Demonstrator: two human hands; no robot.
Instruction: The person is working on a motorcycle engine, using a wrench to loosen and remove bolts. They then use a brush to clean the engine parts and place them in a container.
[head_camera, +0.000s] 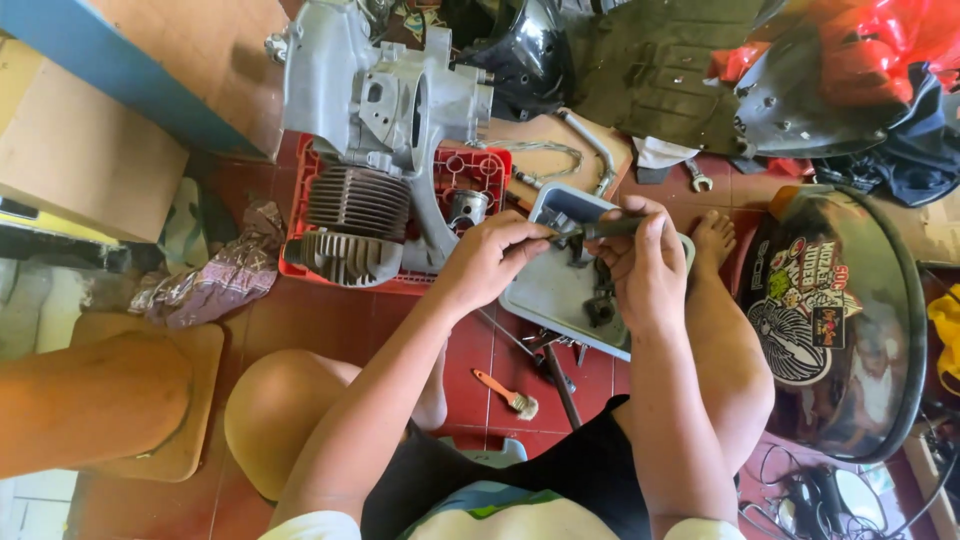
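Both hands meet over a pale grey tray (545, 290) on the red tiled floor (480, 370). The right hand (645, 262) is curled shut around the dark handle of a tool (610, 228) whose tip runs toward the left hand. The left hand (490, 258) pinches its fingertips closed on a small dark metal part (572, 240), held just above the tray, right where the tool's tip meets it.

That part looks like stiff, hard metal, light enough for a fingertip pinch, and likely oily, so slippery; a grip on its edges, clear of the tool's tip, looks soundest. More small dark parts (600, 305) lie in the tray below the right hand.

Beyond the left hand a grey engine casing (380, 110) with a finned cylinder (355, 205) rests on a red plastic crate (480, 170); it looks heavy and rigid. Nearer the body than the hands, a small orange-handled brush (505, 392) lies on the tiles. Outward of the right hand sits a dark stickered body panel (840, 320).
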